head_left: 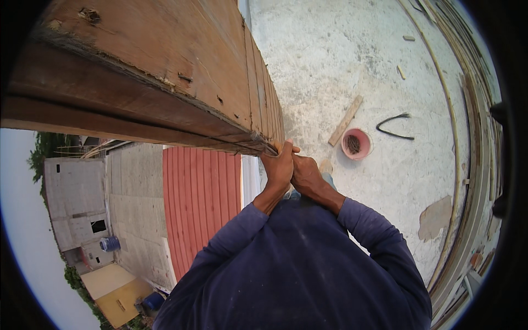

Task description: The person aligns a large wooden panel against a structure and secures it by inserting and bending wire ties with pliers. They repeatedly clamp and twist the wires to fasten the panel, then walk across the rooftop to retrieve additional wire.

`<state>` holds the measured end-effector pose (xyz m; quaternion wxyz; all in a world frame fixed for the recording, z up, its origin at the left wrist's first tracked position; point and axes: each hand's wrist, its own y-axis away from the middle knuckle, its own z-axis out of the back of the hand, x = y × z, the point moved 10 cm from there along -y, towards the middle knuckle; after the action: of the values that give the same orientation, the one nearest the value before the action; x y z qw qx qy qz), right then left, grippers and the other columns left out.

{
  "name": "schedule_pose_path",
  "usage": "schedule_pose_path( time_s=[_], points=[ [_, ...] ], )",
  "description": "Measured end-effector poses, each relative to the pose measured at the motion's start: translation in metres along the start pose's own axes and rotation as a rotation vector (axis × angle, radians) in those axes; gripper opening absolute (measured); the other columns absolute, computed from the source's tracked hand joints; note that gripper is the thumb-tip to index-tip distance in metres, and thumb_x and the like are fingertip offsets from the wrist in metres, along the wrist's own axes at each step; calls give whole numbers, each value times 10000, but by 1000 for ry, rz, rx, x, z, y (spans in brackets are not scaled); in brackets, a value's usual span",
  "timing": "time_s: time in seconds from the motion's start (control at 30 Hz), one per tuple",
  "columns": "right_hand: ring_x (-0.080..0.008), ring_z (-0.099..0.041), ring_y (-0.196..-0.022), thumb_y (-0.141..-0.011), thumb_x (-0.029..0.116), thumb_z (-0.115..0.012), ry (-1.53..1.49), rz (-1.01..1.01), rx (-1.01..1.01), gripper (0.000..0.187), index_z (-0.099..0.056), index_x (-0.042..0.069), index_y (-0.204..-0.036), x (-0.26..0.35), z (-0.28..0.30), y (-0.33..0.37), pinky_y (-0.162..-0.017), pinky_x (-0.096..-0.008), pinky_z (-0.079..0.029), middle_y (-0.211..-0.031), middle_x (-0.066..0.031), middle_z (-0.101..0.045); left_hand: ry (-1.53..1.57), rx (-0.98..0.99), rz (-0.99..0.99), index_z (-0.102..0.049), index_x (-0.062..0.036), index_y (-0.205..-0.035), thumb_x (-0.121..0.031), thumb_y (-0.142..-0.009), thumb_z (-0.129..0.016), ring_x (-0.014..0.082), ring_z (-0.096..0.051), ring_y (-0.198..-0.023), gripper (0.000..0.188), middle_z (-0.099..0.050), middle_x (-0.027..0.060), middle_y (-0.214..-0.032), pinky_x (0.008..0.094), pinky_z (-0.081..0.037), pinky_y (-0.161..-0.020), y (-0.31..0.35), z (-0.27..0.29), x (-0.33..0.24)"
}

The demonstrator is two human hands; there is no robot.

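Observation:
A large brown wooden structure [181, 60], built of boards and planks with a rough, splintered edge, reaches from the upper left to right before me. At its near corner, my left hand [279, 166] is closed, its fingers bent in against the wood. My right hand [309, 175] is closed too and presses right beside the left one, touching it. Whatever the fingers pinch is hidden between the hands and the wood. Dark blue sleeves cover both forearms.
Right of me on the pale concrete floor [396, 181] stand a pink bucket [363, 137] with dark thin pieces inside, a short plank [345, 121] and a bent bundle of black wire [391, 127]. Long boards [473, 121] line the right. Left, beyond an edge, lie red roofing [202, 203] and buildings.

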<state>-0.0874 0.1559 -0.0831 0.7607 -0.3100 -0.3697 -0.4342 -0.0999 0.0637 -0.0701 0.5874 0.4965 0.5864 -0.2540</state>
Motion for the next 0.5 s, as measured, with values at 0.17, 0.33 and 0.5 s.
schedule_pose_path(
  time_s=[0.17, 0.33, 0.5],
  points=[
    [-451, -674, -717, -870, 46, -611, 12, -6, 14, 302, -516, -11, -1151, -2, 0, -1, -616, -527, -530, -784, -250, -664, 25, 18, -35, -529, -41, -721, -36, -931, -660, 168, -672, -687, 248, -629, 56, -724, 316, -515, -623, -1, 0, -1],
    [-446, -671, -709, -866, 48, -613, 18, 90, -38, 298, -516, -5, -1143, 2, 1, 0, -609, -521, -528, -775, -243, -662, 26, 4, -41, -533, -46, -722, -32, -919, -655, 163, -671, -694, 233, -635, 59, -730, 310, -506, -608, 0, -1, -3],
    [-441, -668, -698, -877, 65, -618, 67, 40, -1, 305, -512, -1, -1155, -1, -1, -4, -605, -521, -522, -769, -241, -661, 19, 0, -2, -546, -48, -718, -47, -916, -684, 162, -681, -715, 242, -645, 66, -737, 313, -508, -605, -2, -3, -6]
  ],
)
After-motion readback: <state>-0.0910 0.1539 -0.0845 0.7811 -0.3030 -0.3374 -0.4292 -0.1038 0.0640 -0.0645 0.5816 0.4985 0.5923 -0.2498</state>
